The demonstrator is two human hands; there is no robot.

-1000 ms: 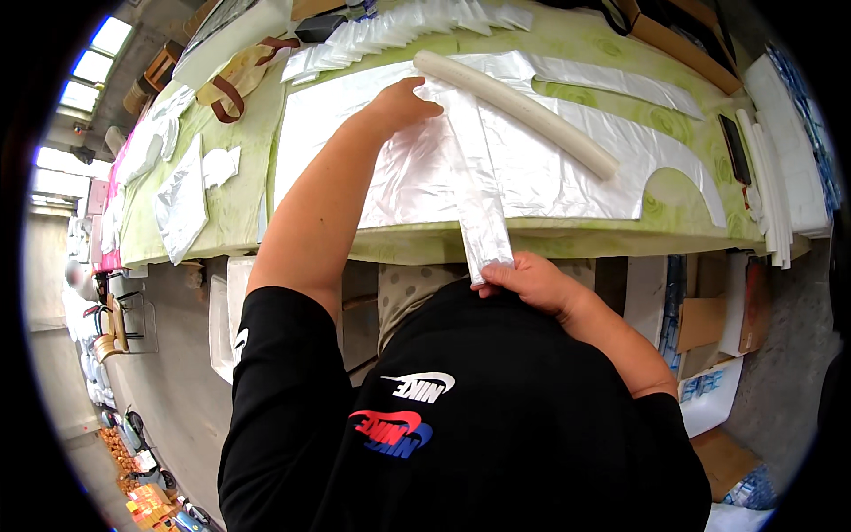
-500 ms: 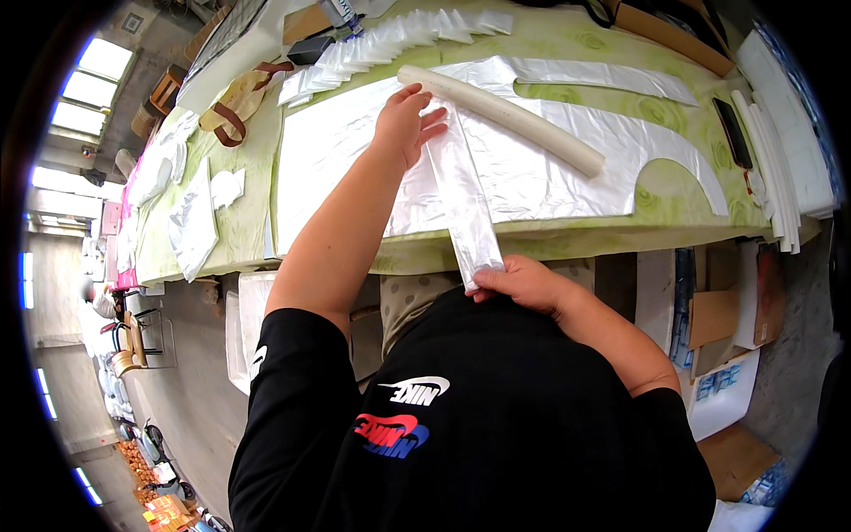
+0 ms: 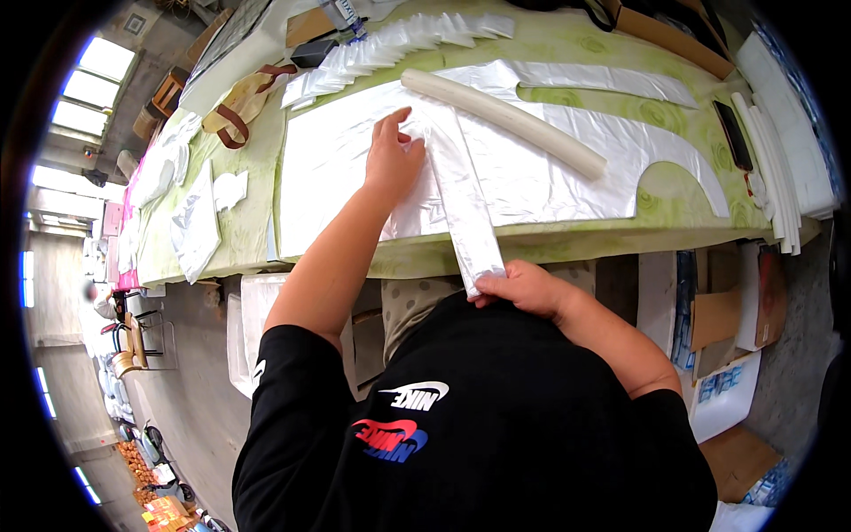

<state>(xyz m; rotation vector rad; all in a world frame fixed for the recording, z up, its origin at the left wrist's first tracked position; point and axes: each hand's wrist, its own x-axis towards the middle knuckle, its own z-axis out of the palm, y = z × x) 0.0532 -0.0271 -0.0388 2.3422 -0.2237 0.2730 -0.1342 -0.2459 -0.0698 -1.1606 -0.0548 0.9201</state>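
Note:
A long folded strip of thin white plastic film (image 3: pixel 467 208) runs from the table down past its near edge toward my waist. My right hand (image 3: pixel 519 284) pinches the strip's near end between thumb and fingers. Above the white sheets, just left of the strip's far part, my left hand (image 3: pixel 394 160) has its fingers loosely bent and apart, with nothing visible in them. Flat white plastic sheets with a curved cutout (image 3: pixel 567 191) lie spread beneath both. A pale roller tube (image 3: pixel 510 124) rests diagonally on the sheets, beyond the strip.
A row of small folded clear plastic packets (image 3: pixel 390 55) stretches across the back of the green patterned tablecloth (image 3: pixel 572 40). A yellowish bag with brown handles (image 3: pixel 244 102) and loose white film pieces (image 3: pixel 195 226) lie left. At right are a phone (image 3: pixel 733 135) and white rods (image 3: pixel 769 168).
My left hand has shifted left and slightly nearer, away from the strip's far part, and its fingers have bent more. My right hand keeps its grip on the strip's end.

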